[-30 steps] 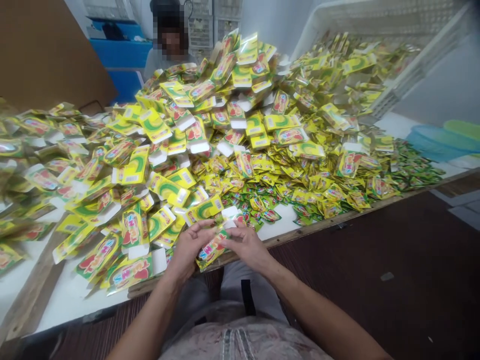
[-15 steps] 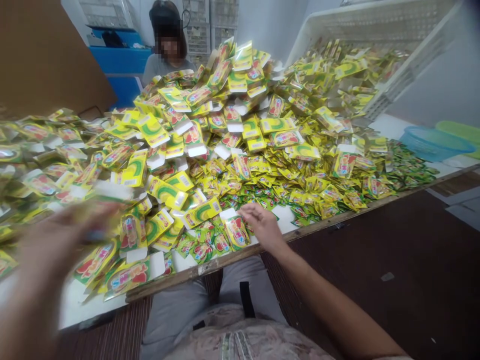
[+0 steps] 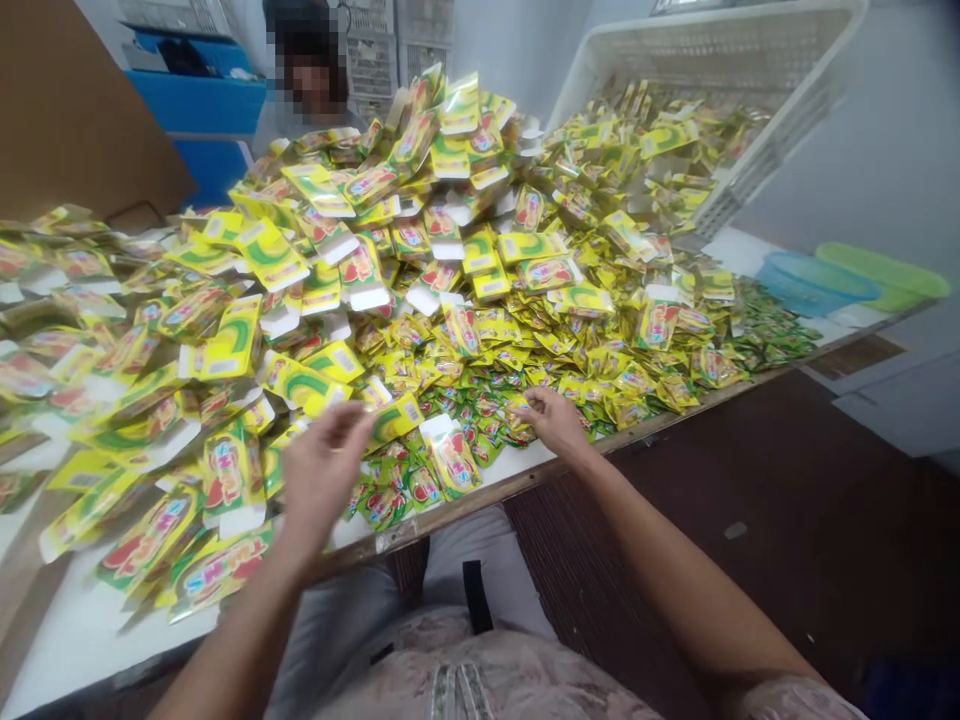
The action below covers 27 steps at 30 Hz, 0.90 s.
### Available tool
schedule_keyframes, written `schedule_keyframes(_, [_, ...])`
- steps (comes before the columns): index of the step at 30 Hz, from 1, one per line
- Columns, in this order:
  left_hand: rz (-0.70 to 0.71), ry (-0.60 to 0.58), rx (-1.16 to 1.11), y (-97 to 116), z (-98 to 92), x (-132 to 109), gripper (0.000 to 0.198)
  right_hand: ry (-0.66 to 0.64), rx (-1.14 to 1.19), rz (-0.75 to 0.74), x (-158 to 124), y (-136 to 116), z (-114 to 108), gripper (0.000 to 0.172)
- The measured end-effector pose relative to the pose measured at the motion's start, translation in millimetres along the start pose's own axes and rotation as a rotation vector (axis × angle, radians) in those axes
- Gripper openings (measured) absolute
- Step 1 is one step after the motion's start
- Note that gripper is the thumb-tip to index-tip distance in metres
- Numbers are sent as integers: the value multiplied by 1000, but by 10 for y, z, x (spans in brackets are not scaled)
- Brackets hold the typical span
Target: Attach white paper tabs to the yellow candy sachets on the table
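My left hand (image 3: pixel 326 465) has its fingers curled at the left end of a small yellow carton (image 3: pixel 397 420); its fingertips are partly hidden. My right hand (image 3: pixel 556 425) pinches what looks like a small yellow sachet (image 3: pixel 517 407) above the green sachets. Between my hands, an upright-printed carton (image 3: pixel 451 458) with a raised white flap lies at the table edge. Small green sachets (image 3: pixel 386 500) with a red fruit print lie beside it. A large heap of yellow-green cartons (image 3: pixel 270 250) rises beyond my left hand, and yellow sachets (image 3: pixel 495 330) spread in front of my right.
A white plastic crate (image 3: pixel 780 150) lies tipped at the back right, spilling cartons and sachets. Blue (image 3: pixel 814 280) and green (image 3: pixel 885 275) plastic baskets stand at the right. A person (image 3: pixel 307 100) is behind the heap. The wooden table edge (image 3: pixel 525 485) runs before my lap.
My left hand has come from the far left, where it had a blurred carton, to the carton near the middle. My right hand has moved off the flapped carton to the sachets. The view has shifted.
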<state>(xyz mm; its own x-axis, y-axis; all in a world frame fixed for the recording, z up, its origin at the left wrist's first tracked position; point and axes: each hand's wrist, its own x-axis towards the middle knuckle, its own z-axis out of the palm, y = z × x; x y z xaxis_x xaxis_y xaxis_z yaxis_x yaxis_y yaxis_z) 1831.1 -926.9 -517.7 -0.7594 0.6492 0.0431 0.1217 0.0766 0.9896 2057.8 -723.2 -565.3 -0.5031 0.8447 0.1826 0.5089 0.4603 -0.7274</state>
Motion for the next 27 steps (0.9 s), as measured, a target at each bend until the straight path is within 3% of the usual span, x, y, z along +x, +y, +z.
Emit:
schedule_keyframes(4, [-193,-411,-160,-156,775,-273,34,-132,506,133,-314,-219,17,26])
schedule_keyframes(5, [-257,-482,-240,-196,885,-313,37,-164,587,148,-403,-289,73,25])
schedule_keyframes(7, [-351,-513,-348,-280,991,-365,36,-174,652,148,-569,-411,214,22])
schedule_keyframes(10, [-391,-402,-349,-387,950,-407,31,-43,501,38,-761,-526,417,15])
schedule_keyframes(12, [-322,-327,-255,-433,867,-424,28,31,349,-39,-831,-564,501,15])
schedule_keyframes(14, [-212,-268,-138,-458,786,-424,23,-19,300,-42,-836,-567,518,16])
schedule_keyframes(17, [-182,-236,-79,-473,708,-387,26,-64,231,31,-703,-470,407,21])
schedule_keyframes(20, [-243,-238,-187,-497,696,-337,34,170,-189,122,-472,-248,226,27])
schedule_keyframes(21, [-255,-240,-222,-511,703,-326,36,190,-341,161,-403,-166,181,29])
schedule_keyframes(24, [-275,-236,-251,-565,724,-314,38,37,-579,238,-298,18,140,23])
schedule_keyframes(27, [-244,-197,-205,-620,708,-309,35,-18,-458,243,-347,17,193,13])
